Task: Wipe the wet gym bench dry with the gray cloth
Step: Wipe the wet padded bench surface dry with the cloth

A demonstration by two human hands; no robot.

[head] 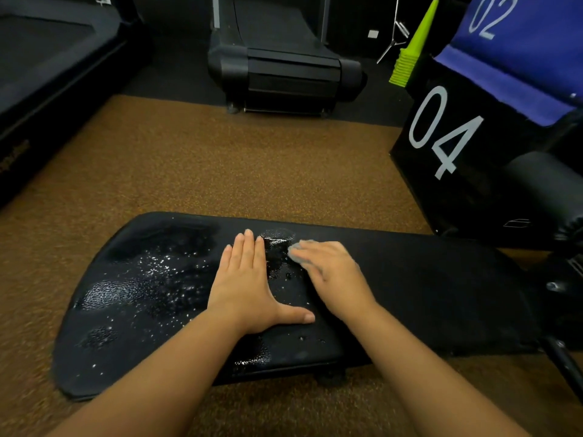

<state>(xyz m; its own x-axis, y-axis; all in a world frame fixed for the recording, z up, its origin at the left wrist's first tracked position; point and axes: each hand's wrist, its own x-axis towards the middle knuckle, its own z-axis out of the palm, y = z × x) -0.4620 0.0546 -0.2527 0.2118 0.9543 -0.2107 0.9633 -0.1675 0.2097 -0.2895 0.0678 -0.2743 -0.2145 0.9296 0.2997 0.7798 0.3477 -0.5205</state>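
The black padded gym bench (426,288) lies across the view in front of me. Its left half glistens with water drops, and a wet patch sits between my hands. My left hand (249,285) rests flat on the pad with fingers together and thumb spread. My right hand (331,272) presses down on the gray cloth (296,252), which is mostly hidden under the palm; only a small gray edge shows at the fingertips. The right hand looks slightly blurred.
Brown speckled floor surrounds the bench. A black box marked 04 (467,146) with a blue one marked 02 (517,42) on top stands at the right. Stacked green cones (413,48) lean behind it. A treadmill (280,58) stands ahead, another machine (47,64) at the left.
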